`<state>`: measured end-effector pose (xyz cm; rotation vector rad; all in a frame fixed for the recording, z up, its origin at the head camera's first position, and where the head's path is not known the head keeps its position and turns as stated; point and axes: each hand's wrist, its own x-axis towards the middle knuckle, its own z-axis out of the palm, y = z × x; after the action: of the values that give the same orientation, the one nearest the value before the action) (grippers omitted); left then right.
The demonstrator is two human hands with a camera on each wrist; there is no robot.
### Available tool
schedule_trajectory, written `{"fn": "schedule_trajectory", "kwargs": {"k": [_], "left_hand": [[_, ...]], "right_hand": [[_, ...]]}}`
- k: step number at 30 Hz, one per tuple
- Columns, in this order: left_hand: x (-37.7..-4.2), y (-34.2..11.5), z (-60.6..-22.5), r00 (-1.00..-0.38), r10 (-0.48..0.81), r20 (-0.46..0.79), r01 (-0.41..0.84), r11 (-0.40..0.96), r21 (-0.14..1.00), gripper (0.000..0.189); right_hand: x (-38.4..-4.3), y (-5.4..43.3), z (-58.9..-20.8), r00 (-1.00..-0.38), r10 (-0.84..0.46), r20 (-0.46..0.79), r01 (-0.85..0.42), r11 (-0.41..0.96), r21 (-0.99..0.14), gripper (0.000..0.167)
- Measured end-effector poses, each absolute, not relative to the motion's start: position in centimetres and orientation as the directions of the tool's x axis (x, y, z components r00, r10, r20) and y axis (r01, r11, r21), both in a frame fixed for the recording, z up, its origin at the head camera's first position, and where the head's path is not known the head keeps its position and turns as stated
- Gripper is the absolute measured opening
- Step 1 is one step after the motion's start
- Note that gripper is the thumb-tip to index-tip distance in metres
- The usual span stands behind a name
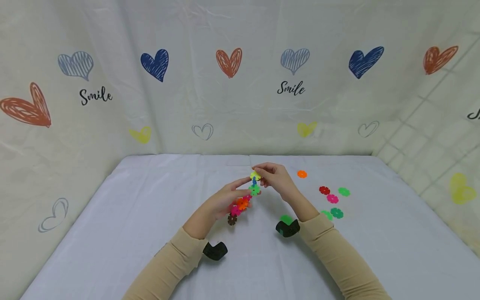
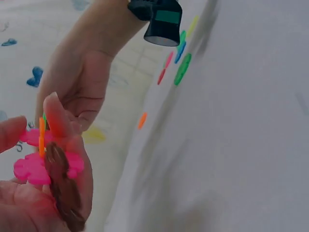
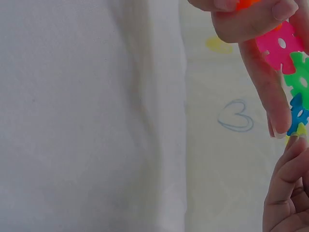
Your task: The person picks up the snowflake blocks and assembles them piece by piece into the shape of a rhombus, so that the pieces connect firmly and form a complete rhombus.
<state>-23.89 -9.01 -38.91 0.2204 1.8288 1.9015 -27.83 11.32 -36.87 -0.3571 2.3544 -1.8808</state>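
A chain of notched, flower-shaped interlocking plastic discs hangs between both hands above the table. My left hand [image 1: 222,201] grips its lower part, with fingers around the pink and orange disc [image 1: 243,203]. A brown disc [image 2: 65,188] forms the near end, joined to a pink disc [image 2: 31,169]. Further along, the right wrist view shows another pink disc [image 3: 281,46], a green disc [image 3: 300,81] and a blue disc [image 3: 298,116]. At the far end my right hand [image 1: 276,178] pinches a yellow disc [image 1: 255,176] against the blue one. The left index finger reaches toward that joint.
Loose discs lie on the white cloth to the right: an orange disc [image 1: 302,174], a red disc [image 1: 324,190], a pink disc [image 1: 332,198] and several green ones, one green disc [image 1: 286,219] partly behind the right wrist's black camera [image 1: 288,228]. A printed curtain [image 1: 255,125] hangs behind the table.
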Motion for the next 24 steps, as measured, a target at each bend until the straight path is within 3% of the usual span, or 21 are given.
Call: {"fn": "schedule_trajectory", "kwargs": {"k": [5, 10, 19, 24], "left_hand": [[-23.8, -9.2, -39.1, -0.839, 0.498, -0.219, -0.272, -0.035, 0.962, 0.063], [-23.7, -9.3, -39.1, -0.850, 0.485, -0.206, -0.282, -0.089, 0.955, 0.064], [-23.7, -9.1, -39.0, -0.869, 0.466, -0.168, -0.317, -0.263, 0.911, 0.065], [-23.7, -9.0, -39.0, -0.870, 0.466, -0.162, -0.335, -0.317, 0.887, 0.064]], "right_hand": [[-27.9, 11.6, -36.8, -0.960, -0.276, 0.046, -0.112, 0.229, -0.967, 0.033], [-28.9, 13.3, -36.4, -0.953, -0.299, 0.049, -0.140, 0.292, -0.946, 0.035], [-31.2, 19.4, -35.9, -0.983, -0.185, -0.012, -0.055, 0.354, -0.934, 0.041], [-32.2, 22.1, -36.1, -0.990, -0.136, -0.039, -0.037, 0.514, -0.857, 0.044]]}}
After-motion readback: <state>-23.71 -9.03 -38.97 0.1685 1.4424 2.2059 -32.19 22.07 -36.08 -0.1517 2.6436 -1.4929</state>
